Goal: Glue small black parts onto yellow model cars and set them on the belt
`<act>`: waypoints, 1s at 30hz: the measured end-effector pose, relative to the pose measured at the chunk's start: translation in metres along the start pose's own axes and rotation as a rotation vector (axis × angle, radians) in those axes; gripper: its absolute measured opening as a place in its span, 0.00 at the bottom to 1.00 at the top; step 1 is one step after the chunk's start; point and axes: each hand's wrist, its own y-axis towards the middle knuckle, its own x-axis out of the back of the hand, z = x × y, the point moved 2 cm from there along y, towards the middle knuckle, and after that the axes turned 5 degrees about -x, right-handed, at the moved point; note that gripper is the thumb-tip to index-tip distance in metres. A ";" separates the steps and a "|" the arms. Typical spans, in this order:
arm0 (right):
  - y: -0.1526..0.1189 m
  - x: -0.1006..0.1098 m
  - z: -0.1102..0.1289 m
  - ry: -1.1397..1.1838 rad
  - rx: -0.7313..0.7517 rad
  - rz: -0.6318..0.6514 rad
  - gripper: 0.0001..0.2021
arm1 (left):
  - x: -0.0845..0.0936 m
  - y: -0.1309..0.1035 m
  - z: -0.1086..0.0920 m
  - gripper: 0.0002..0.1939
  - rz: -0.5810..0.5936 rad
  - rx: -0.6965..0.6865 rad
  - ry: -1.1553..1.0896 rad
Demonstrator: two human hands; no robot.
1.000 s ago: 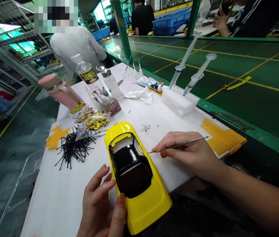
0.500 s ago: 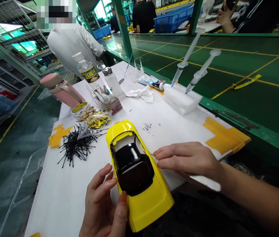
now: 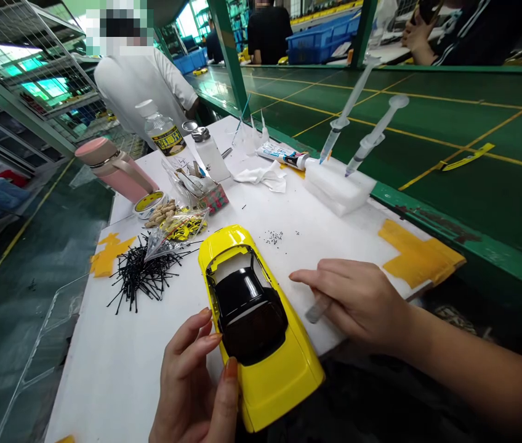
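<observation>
A yellow model car body [image 3: 284, 384] with a glossy black roof and dark rear window lies tilted at the table's near edge. My left hand [image 3: 196, 375] grips its left side, thumb on the rear and fingertips along the flank. To the right of the car, my right hand [image 3: 362, 301] is curled, index finger pointing toward the body but apart from it. Under those fingers shows the blurred, pale end of a slim tool [image 3: 319, 309]; its kind is unclear and the rest is hidden by the hand. Tiny black specks [image 3: 274, 237] lie beyond the car.
Black thin sticks [image 3: 143, 274] are heaped at left, near a bag of yellow parts [image 3: 184, 224]. Behind stand a pink flask [image 3: 116, 166], a labelled bottle [image 3: 164, 132] and a pump bottle [image 3: 210, 154]. Two syringes [image 3: 348, 107] stick in a white foam block [image 3: 339, 187]. A co-worker [image 3: 138, 86] sits beyond.
My right hand has drawn its fingers away from the car's side and curled them, and the tool has turned, its pale end swinging from the wrist side to under the fingers. My left hand is unchanged.
</observation>
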 end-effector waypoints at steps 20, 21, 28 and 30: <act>-0.005 -0.009 0.004 -0.028 0.047 0.062 0.19 | 0.001 -0.001 0.000 0.10 -0.010 0.017 0.003; -0.005 -0.009 0.005 -0.031 0.045 0.061 0.19 | 0.001 -0.001 0.000 0.10 -0.008 0.017 0.001; -0.003 -0.008 0.005 -0.028 0.075 0.075 0.20 | 0.000 0.000 -0.001 0.10 -0.012 0.014 0.009; -0.003 -0.008 0.004 -0.007 0.066 0.070 0.21 | 0.001 0.000 -0.001 0.10 0.002 0.007 0.009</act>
